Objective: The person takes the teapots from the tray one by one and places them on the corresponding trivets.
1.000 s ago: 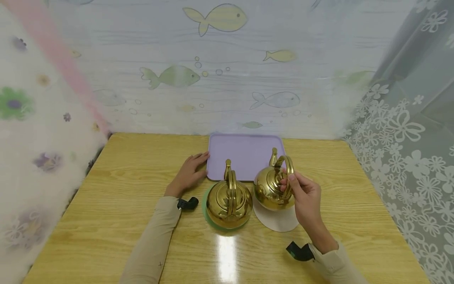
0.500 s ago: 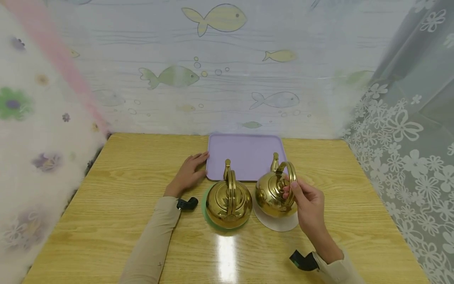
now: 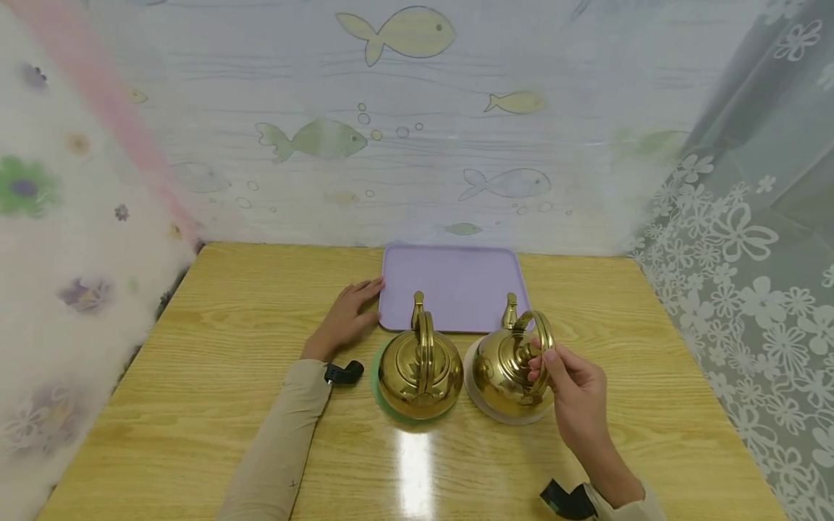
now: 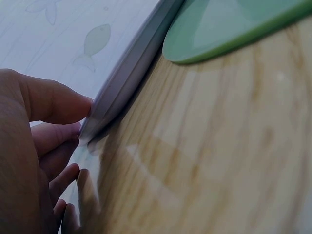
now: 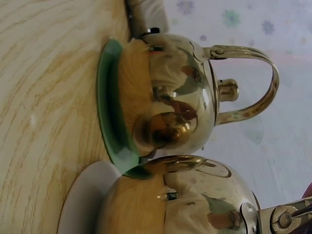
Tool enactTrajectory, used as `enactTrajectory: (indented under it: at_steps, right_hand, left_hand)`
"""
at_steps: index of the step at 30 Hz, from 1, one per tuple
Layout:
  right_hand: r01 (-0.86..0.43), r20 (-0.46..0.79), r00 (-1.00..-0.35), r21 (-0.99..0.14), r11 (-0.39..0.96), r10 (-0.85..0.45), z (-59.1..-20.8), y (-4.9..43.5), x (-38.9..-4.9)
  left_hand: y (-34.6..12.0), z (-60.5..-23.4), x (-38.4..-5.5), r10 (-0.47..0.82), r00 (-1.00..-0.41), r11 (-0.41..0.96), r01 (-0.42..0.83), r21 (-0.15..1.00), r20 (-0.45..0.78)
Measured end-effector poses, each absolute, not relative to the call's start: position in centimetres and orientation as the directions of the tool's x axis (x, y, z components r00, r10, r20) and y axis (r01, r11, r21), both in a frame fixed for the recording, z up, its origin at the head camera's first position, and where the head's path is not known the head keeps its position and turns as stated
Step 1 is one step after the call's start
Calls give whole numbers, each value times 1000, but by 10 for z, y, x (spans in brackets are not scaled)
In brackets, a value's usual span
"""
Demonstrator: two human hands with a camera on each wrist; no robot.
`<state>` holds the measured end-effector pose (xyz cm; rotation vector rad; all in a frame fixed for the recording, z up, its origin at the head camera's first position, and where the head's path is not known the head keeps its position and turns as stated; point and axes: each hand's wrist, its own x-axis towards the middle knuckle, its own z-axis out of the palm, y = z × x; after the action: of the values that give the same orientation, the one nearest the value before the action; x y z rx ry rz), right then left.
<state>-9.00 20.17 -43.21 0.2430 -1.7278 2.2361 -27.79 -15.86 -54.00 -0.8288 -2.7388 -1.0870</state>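
In the head view, my right hand (image 3: 580, 398) grips the arched handle of a gold kettle (image 3: 502, 380), its spout pointing away from me. The kettle is upright over a round off-white plate (image 5: 85, 197), its bottom right at the plate. To its left a second gold kettle (image 3: 400, 369) stands on a green plate (image 5: 105, 83). My left hand (image 3: 348, 318) lies on the table, fingertips at the left edge of a purple tray (image 3: 449, 278). The left wrist view has the thumb against the tray's side and the fingers extended past its corner.
The wooden table (image 3: 228, 362) carries all of this. A fish-patterned curtain (image 3: 404, 181) hangs behind the tray. A flowered cloth (image 3: 59, 253) is at the left, and a sheer flowered curtain (image 3: 749, 289) at the right.
My right hand has brought the kettle down and toward me, from over the tray's front corner to the off-white plate. My left hand has stayed at the tray.
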Motion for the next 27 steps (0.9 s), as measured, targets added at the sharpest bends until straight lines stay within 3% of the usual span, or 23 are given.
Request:
enactTrajectory:
  at_steps: [11,27]
  right_hand:
    - [-328,305,-943,-923,-201,135,-433,206,-85]
    - [-366,350,-931,-889,-277,106,-441,207,-94]
  left_hand:
    - [-158,-542,-279,457,-847,595,519,614,273]
    - [-158,-537,-276,456,-854,606,504,616,250]
